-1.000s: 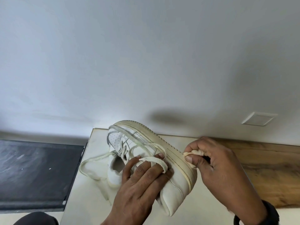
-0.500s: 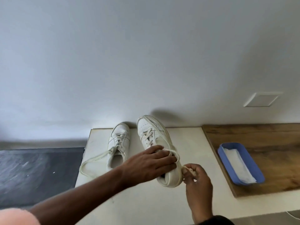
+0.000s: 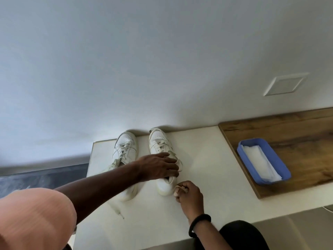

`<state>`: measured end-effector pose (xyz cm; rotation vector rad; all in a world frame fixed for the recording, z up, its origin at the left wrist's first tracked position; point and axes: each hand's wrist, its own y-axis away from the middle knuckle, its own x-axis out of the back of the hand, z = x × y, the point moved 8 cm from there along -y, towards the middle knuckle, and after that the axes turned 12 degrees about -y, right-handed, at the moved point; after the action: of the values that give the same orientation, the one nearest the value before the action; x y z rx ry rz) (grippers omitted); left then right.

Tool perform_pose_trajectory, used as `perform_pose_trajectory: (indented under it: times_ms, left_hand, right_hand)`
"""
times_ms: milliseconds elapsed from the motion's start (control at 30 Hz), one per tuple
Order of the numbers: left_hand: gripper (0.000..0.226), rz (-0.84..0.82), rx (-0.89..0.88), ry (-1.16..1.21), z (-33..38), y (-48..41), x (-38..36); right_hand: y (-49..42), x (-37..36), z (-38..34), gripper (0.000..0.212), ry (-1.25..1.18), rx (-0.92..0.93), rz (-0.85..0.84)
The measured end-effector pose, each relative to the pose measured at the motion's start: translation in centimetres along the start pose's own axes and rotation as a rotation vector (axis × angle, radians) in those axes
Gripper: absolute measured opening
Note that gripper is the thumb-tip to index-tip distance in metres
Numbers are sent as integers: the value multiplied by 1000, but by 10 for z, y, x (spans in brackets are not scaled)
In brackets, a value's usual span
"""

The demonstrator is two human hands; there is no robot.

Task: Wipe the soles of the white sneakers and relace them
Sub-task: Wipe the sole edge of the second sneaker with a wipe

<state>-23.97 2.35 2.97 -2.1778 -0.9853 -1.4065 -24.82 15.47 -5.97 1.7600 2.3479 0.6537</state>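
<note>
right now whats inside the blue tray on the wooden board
Folded white wipes lie inside the blue tray, covering most of its floor. Anything beneath them is covered and cannot be seen.

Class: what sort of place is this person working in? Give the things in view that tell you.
Probably indoors in a home, at a counter: a white countertop against a plain wall, a wooden board with a blue tray of wipes, and a blank wall plate.
</note>
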Motion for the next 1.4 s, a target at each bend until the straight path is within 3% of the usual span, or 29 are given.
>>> perform_pose_trajectory:
  times_ms: [100, 200, 333, 500, 600, 767, 900, 1067, 1233, 1400]
  left_hand:
    - [52, -84, 88, -4, -4, 7, -3]
    - [67, -174, 299, 47, -1, 16, -2]
    - [85, -230, 649, 358, 16, 32, 4]
    - [65, 10, 969, 499, 15, 31, 36]
    - [42, 280, 1080, 555, 7, 28, 66]
    - [14, 518, 1192, 937, 8, 7, 124]
    - [11, 500, 1109, 1241, 29, -42, 161]
    - [8, 481, 861, 1494, 102, -134, 218]
    - [9, 348, 537, 1541, 219, -226, 275]
    - [9, 61, 265, 1384, 339, -266, 298]
  right_hand:
    - [4, -3, 0, 12, -19, -13, -28]
    - [4, 1, -6, 12, -66, 1, -8]
    - [3, 5, -23, 14, -142, 89, 21]
    - [13, 14, -59, 24, -209, 300, 59]
    - [28, 30, -83, 29, -315, 358, 93]
    - [67, 82, -120, 13, -560, 378, 100]
    - [112, 150, -138, 9, -641, 431, 134]
    - [185, 267, -119, 14, -741, 480, 342]
    - [280, 385, -57, 16, -655, 449, 636]
    - [363, 453, 28, 17, -325, 256, 767]
